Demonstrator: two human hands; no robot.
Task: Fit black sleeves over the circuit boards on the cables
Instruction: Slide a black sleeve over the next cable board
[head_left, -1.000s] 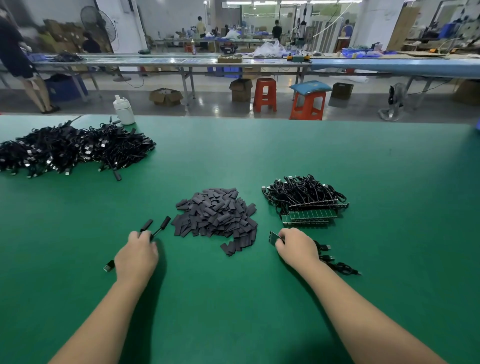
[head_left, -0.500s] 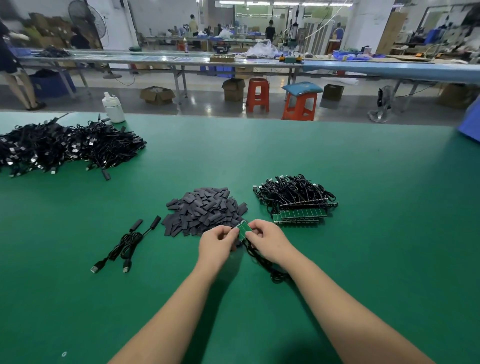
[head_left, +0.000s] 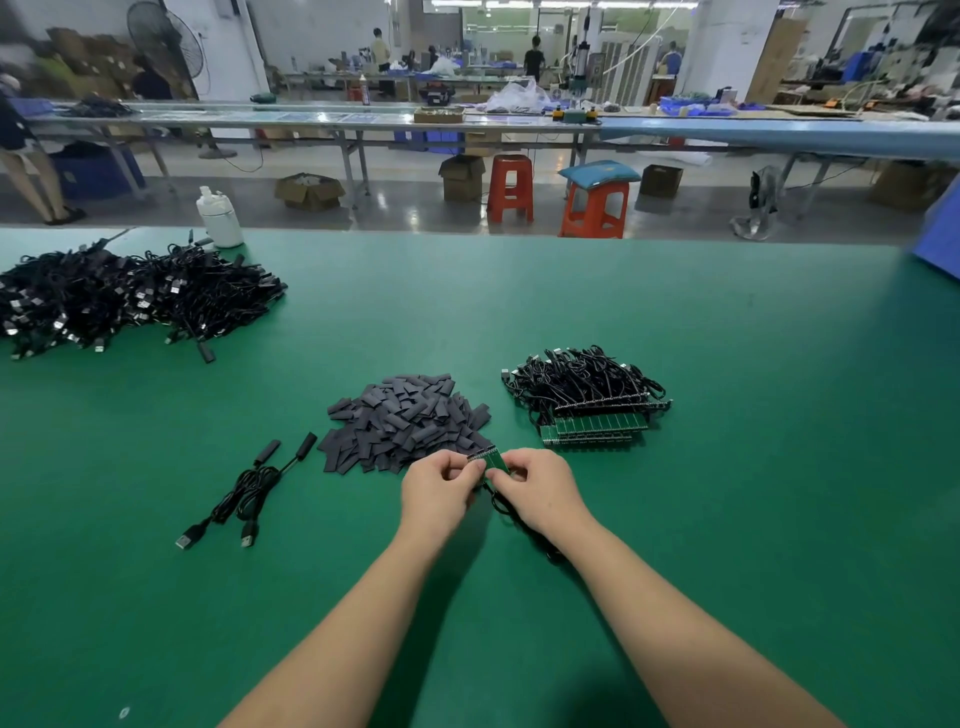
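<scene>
While both hands (head_left: 488, 488) pinch it, circuit board (head_left: 497, 460) tilts.

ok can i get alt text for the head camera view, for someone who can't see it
Left hand and right hand pinch a small green circuit board on a black cable above a green table. Just beyond lie a sleeve pile and a bundle of bare boards; two finished cables lie to the left.

No text, label or number can be read anywhere
</scene>
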